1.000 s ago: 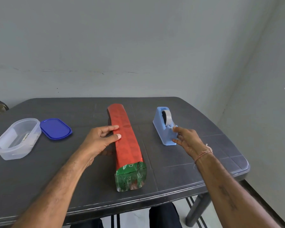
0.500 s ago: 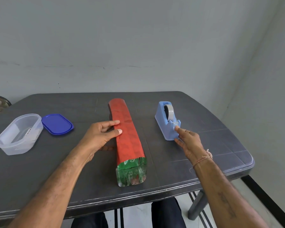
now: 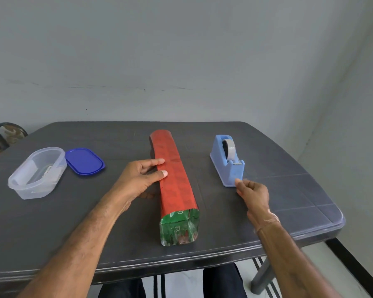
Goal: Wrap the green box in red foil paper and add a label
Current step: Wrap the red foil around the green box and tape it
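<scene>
Here, the box [image 3: 179, 229] lies on a dark table [image 3: 121, 244] near pale walls [image 3: 181, 50].

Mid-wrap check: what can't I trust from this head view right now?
All in the head view:
- Whether the right hand pinches anything by the tape dispenser: blurred, too small.
- Seam of the red foil: hidden under the left hand.
- Slip inside the clear container: too small to read.

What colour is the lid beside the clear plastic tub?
Dark blue; the oval plastic lid shows best in the head view.
</scene>
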Motion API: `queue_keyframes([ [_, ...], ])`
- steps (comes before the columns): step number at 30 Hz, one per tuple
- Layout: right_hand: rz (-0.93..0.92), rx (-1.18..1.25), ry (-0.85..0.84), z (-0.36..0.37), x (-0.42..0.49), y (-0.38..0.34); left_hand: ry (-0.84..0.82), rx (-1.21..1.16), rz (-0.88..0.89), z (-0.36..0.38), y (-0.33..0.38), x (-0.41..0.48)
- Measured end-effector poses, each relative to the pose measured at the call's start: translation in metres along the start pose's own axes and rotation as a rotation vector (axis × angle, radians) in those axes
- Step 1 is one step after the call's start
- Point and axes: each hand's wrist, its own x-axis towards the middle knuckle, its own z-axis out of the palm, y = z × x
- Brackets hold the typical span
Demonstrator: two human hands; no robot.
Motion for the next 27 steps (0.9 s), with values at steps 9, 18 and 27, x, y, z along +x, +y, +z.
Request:
queue_keyframes([
  [9, -0.323, -0.374, -0.656, 0.017, -0.05, -0.112, -0.067, 0.172, 0.025, -0.007, 0.003, 0.001],
  [18, -0.723, -1.088, -1.059, 0.109, -0.027, -0.192, -0.125, 0.194, -0.082, -0.014, 0.004, 0.01],
  [27, -0.726, -1.407, -1.082, 0.15, -0.015, -0.202, -0.124, 0.205, -0.073, -0.014, -0.003, 0.017],
])
